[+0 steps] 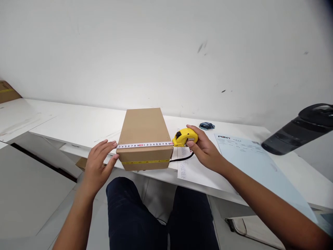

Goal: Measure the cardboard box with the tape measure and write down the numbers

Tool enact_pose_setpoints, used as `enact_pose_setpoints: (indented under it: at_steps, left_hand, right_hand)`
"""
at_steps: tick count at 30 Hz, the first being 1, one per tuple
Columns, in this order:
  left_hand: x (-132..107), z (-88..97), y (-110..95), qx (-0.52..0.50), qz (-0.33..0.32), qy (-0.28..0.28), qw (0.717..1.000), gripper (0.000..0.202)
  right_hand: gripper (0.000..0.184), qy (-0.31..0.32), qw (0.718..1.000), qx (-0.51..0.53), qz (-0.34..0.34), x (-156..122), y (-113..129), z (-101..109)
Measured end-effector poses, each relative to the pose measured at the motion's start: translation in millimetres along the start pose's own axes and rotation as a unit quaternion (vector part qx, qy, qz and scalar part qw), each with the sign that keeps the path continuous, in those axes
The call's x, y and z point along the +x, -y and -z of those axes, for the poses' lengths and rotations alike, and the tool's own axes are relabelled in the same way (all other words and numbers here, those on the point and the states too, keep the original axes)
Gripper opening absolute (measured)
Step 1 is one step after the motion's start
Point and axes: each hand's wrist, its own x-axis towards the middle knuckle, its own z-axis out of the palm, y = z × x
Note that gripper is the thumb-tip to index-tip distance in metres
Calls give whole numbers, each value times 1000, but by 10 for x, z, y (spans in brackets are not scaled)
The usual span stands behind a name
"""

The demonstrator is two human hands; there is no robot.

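Observation:
A sealed brown cardboard box point(144, 130) sits at the front edge of a white table point(85, 121). A white measuring tape blade point(144, 144) lies stretched across the box's top near its front edge. My left hand point(100, 161) pinches the blade's free end at the box's left corner. My right hand point(205, 147) grips the yellow tape measure case point(183, 136) just off the box's right corner. A black strap point(182, 159) trails from the case over the paper.
A white printed sheet point(194, 170) and a pale blue form point(249, 156) lie right of the box. A small dark round object point(207, 125) rests near the wall. A black device point(299, 130) juts in at right. Another cardboard box point(7, 91) sits far left. My knees are below the table edge.

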Motion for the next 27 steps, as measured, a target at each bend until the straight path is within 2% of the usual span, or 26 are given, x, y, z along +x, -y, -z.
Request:
enact_pose_setpoints:
  at_steps: [5, 7, 9, 12, 14, 17, 19, 21, 23, 24, 27]
  left_hand:
    - [-30, 107, 180, 20, -21, -14, 999, 28]
    - [-44, 201, 190, 29, -16, -48, 998, 26]
    - [-54, 281, 95, 26, -4, -93, 995, 25]
    - [-34, 277, -284, 36, -44, -111, 992, 21]
    - [30, 153, -643, 76, -119, -112, 984, 24]
    - [230, -156, -1110, 97, -200, -149, 963, 22]
    - [421, -364, -1257, 114, -215, -161, 956, 11]
    - [623, -523, -1256, 144, -225, -157, 951, 6]
    - [795, -628, -1163, 172, -235, -139, 946, 12]
    - [862, -662, -1106, 181, -239, -130, 945, 15]
    - [972, -712, -996, 191, -241, -120, 944, 18]
  right_hand:
    - [55, -3, 998, 44, -37, -63, -100, 103]
    - [56, -13, 996, 79, -44, -61, -109, 177]
    - [56, -32, 991, 117, -50, 22, -111, 258]
    - [52, -50, 978, 194, -56, 363, -141, 307]
    - [47, -44, 956, 280, -76, 711, -175, 235]
    - [38, -27, 893, 425, -146, 1254, -192, -23]
    - [34, -16, 861, 467, -201, 1528, -157, -229]
    - [26, 0, 848, 464, -255, 1688, -89, -404]
    - [16, 19, 858, 432, -276, 1739, -1, -520]
    - [18, 26, 871, 409, -270, 1732, 46, -553]
    - [45, 42, 924, 316, -211, 1632, 174, -577]
